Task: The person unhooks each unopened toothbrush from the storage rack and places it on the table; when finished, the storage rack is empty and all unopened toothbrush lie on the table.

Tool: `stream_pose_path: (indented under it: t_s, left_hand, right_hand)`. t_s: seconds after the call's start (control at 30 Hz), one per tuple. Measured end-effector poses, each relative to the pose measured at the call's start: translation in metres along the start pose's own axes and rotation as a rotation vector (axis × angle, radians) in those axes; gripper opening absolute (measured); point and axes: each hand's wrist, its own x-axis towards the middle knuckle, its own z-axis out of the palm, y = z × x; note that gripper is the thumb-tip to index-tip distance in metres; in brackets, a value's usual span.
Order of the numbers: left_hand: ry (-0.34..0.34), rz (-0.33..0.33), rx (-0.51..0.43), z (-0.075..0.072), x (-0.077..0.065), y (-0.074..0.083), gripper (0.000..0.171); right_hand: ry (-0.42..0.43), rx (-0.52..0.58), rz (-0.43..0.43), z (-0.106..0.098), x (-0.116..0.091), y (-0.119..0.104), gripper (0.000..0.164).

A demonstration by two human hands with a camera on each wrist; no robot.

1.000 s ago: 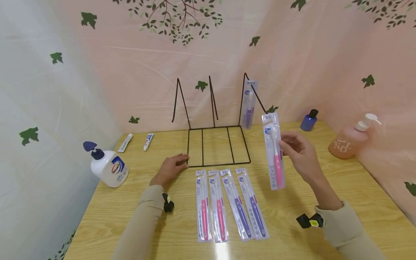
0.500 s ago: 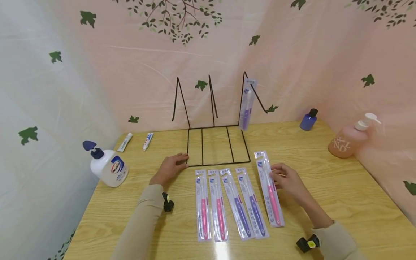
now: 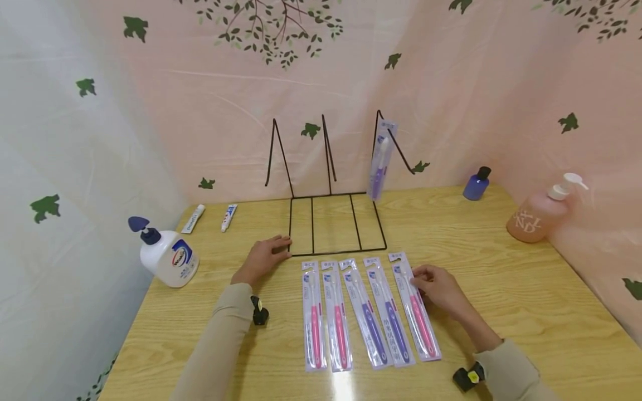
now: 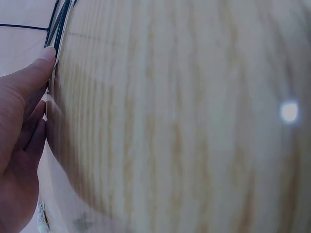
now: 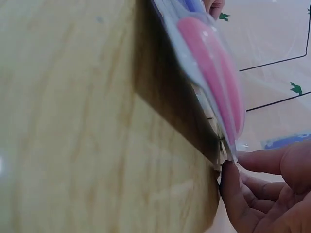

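Observation:
My right hand (image 3: 438, 287) pinches the edge of a packaged pink toothbrush (image 3: 420, 323). In the right wrist view, thumb and finger meet at the clear blister pack's edge; a shadow shows beneath it. Left of it lie two purple packaged toothbrushes (image 3: 396, 328) and two pink ones (image 3: 315, 334), heads pointing away from me. A black wire rack (image 3: 338, 253) stands behind the row. The fingers of my left hand (image 3: 262, 259) touch its front left corner, thumb beside the wire in the left wrist view. One purple packaged toothbrush (image 3: 380, 164) hangs on the rack's right hook.
A white pump bottle (image 3: 169, 259) stands at the left, near two small toothpaste tubes (image 3: 228, 218) (image 3: 193, 219). On the right are a small blue bottle (image 3: 476, 185) and a peach pump bottle (image 3: 539, 214). Leaf-patterned cloth (image 3: 215, 139) hangs behind the wooden table (image 3: 511, 295).
The right hand has brought the pink toothbrush pack down and toward me, from above the table to the right end of the row. The left hand stays at the rack. The hanging pack sways slightly.

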Motion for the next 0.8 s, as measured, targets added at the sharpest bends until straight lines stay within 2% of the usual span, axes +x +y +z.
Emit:
stream_pose_path:
  t_s: [0.3, 0.53, 0.67, 0.8]
  left_hand:
    - [0.0, 0.001, -0.001, 0.001, 0.0, -0.002, 0.047]
    - [-0.008, -0.005, 0.008, 0.001, -0.001, -0.001, 0.047]
    - [-0.009, -0.005, 0.016, 0.0, 0.0, -0.001, 0.047]
    - [-0.007, -0.013, 0.025, 0.0, 0.0, -0.001, 0.047]
  right_hand:
    - [-0.015, -0.123, 0.016, -0.004, 0.001, -0.005, 0.03]
    - [0.03, -0.123, -0.109, -0.031, 0.017, -0.025, 0.039]
    - [0.108, -0.118, -0.189, -0.046, 0.036, -0.049, 0.048]
    - [0.201, -0.092, -0.263, -0.056, 0.059, -0.08, 0.047]
